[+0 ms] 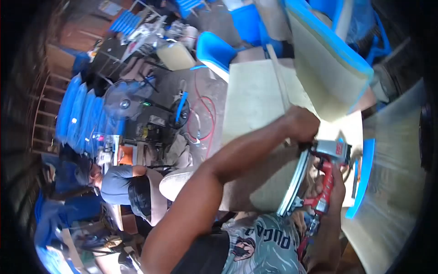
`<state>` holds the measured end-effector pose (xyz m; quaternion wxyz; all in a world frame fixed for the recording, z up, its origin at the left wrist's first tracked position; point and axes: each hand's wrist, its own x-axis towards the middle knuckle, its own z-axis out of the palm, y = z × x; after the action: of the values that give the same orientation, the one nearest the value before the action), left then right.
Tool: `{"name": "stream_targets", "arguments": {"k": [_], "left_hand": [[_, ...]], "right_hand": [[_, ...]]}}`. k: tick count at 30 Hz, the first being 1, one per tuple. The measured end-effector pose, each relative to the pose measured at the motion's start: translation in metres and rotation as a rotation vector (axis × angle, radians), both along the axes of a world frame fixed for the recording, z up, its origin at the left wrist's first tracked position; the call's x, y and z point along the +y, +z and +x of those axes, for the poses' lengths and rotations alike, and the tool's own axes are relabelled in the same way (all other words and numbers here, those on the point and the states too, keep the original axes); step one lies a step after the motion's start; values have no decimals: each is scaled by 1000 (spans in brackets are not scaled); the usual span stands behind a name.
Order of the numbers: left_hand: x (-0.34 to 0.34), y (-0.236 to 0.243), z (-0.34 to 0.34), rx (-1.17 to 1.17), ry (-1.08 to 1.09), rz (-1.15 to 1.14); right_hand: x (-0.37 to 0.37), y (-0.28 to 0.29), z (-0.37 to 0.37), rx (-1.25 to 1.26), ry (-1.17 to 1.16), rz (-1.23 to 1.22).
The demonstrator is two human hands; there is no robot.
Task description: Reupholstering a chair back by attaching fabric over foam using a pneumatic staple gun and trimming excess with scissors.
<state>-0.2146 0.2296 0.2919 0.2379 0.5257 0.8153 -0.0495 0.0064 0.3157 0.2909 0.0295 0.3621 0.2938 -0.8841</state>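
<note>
My right hand (336,189) is wrapped around the red handle of an air staple gun (329,150) with a silver body and a long, shiny magazine. A hose fitting shows at the base of its handle. My left arm reaches across the pale board (253,100), and my left hand (301,124) is closed at the near end of a thin wooden strip (277,75) lying along the board. The fingers of my left hand are mostly hidden beneath it. The gun's head is just below that hand, over the brightly lit right side of the board.
A cream panel with blue edging (333,59) leans at the back right. A blue chair (216,50) stands behind the board. On the floor are a fan (124,104) and a red hose (212,107). Another person (119,185) sits at the left near blue wrapped bundles (75,114).
</note>
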Motion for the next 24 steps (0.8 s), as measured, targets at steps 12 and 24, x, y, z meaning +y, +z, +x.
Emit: {"name": "stream_targets", "arguments": {"k": [12, 24], "left_hand": [[0, -1, 6, 66, 23, 93], [-4, -14, 3, -34, 80, 364]], "right_hand": [[6, -22, 3, 129, 35, 6], [6, -11, -10, -2, 34, 9]]}}
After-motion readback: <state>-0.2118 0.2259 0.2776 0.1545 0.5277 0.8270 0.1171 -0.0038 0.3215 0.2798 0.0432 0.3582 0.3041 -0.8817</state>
